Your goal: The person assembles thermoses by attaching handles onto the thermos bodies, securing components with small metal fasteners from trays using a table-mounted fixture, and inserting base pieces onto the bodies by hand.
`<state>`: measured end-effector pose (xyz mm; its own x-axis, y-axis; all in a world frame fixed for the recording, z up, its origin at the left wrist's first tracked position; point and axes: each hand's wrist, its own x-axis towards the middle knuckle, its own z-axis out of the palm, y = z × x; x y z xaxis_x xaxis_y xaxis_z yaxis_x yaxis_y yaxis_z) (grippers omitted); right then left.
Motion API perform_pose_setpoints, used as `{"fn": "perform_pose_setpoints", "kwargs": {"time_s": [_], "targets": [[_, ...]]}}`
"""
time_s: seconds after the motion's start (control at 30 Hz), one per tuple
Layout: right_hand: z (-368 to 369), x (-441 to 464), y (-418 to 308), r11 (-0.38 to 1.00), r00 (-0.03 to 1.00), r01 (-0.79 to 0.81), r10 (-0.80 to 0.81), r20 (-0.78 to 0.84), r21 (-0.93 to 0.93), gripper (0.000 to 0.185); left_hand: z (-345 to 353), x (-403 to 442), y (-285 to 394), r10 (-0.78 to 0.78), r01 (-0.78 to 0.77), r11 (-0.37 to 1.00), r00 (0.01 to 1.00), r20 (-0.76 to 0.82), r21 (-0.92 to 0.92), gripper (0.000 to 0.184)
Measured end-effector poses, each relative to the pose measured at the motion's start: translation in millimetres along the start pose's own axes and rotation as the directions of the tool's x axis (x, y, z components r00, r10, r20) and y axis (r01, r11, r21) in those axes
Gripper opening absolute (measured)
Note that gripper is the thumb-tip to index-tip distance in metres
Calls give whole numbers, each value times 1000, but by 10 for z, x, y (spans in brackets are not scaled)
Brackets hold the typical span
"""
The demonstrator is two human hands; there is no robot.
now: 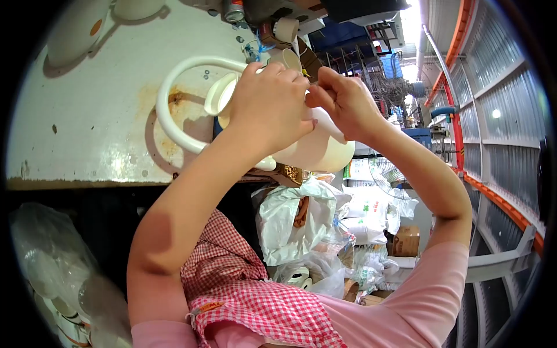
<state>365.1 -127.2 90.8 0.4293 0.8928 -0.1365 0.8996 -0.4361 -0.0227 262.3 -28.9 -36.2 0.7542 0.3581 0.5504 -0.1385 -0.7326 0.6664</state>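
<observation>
A white plastic vessel [322, 149] with a smooth rounded body is at the edge of the workbench. My left hand [270, 98] lies over it with fingers curled, gripping it. A thick white curved tube [164, 101] loops out to the left, and a cream ring-shaped part [216, 98] shows beside my left wrist. Whether these join the vessel is hidden behind my hand. My right hand [345, 104] is closed in a pinch at the vessel's far side, close to my left fingers. What the pinch holds is too small to make out.
The white workbench [104, 133] has rust stains, and white plastic pieces [75, 35] stand at its upper left. A can [234, 10] and a cardboard roll [285, 30] sit at the back. Below are plastic bags [301, 214], a carton [405, 240] and a fan [387, 174].
</observation>
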Motion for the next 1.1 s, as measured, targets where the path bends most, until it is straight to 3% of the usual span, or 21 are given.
{"fn": "perform_pose_setpoints", "kwargs": {"time_s": [0.2, 0.63, 0.77, 0.83, 0.87, 0.9, 1.0, 1.1], "targets": [[-12, 19, -16, 998, 999, -24, 26, 45, -56, 26, 12, 26, -24, 26, -27, 999, 1000, -16, -30, 47], [-3, 39, -73, 997, 995, -78, 77, 60, 14, 26, 21, 42, -80, 76, -80, 995, 996, -53, -63, 54], [15, 18, -62, 993, 991, -107, 110, 74, -41, 25, 69, 11, -83, 101, -106, 993, 991, -86, -47, 48], [54, 12, 40, 991, 998, -50, 55, 37, -125, 26, 72, 83, -99, 32, -25, 976, 999, 27, -217, 43], [21, 0, -40, 988, 992, -118, 122, 31, -101, 27, -33, 100, -58, 53, -48, 990, 998, 40, -129, 42], [-22, 0, -86, 981, 988, -135, 144, 58, -136, 25, -7, 79, -45, 82, -87, 992, 995, -65, -87, 47], [-85, -21, -159, 989, 988, -144, 145, 46, -41, 29, -95, 54, -12, 114, -115, 992, 993, -14, -51, 61], [-13, -82, -58, 997, 996, -79, 79, -39, 9, 30, -136, 88, 45, 132, -132, 991, 991, 22, 4, 57]]}}
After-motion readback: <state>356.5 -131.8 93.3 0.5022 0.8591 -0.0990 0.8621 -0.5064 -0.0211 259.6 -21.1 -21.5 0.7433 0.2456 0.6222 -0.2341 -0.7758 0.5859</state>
